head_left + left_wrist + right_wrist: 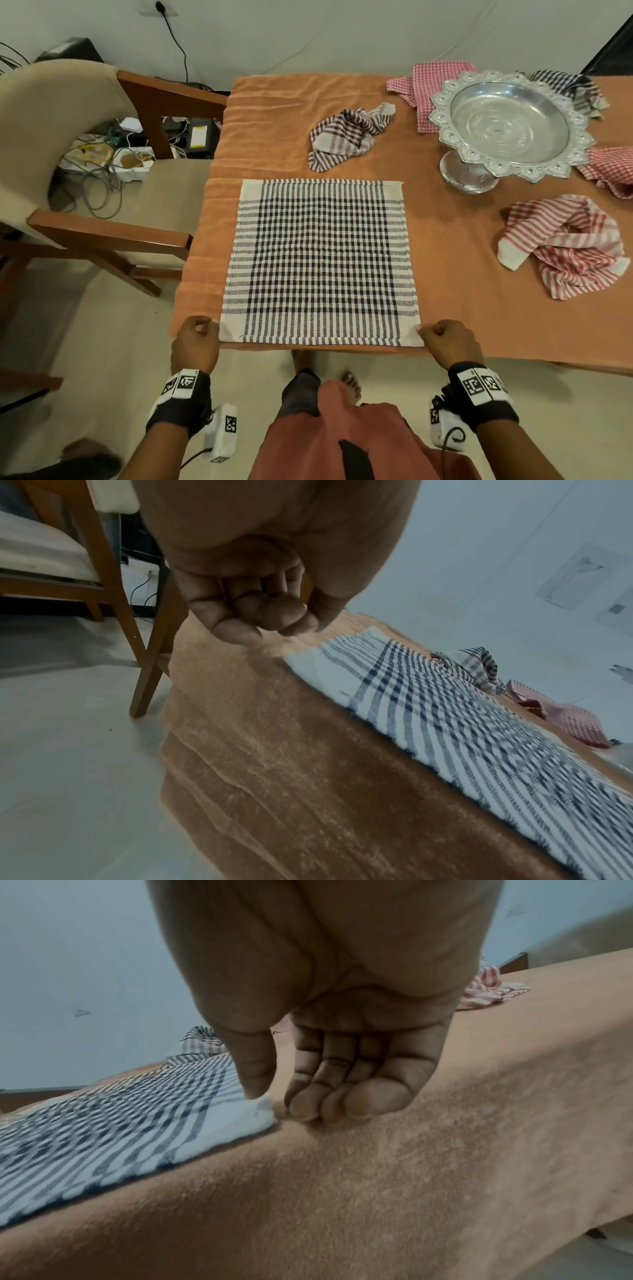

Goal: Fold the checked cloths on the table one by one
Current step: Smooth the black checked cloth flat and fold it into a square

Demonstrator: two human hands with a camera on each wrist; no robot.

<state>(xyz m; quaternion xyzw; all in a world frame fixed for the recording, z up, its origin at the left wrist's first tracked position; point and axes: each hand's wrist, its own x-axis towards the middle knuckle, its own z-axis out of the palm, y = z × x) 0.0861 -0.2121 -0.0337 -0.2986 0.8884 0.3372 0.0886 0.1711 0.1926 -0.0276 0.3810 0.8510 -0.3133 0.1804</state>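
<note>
A black-and-white checked cloth (320,262) is laid flat and square on the orange-covered bench (462,308), its near edge along the bench's 6 o'clock side. The left hand (195,344) is curled beside the near-left corner; whether its fingers (240,610) pinch the cloth cannot be told. The right hand (448,344) is set at the near-right corner, thumb on the cloth, fingers (342,1096) curled together on the bench. A crumpled dark checked cloth (349,137) lies at 12 o'clock, a red striped cloth (565,246) at 3 o'clock, a silver pedestal bowl (510,126) at 2 o'clock
</note>
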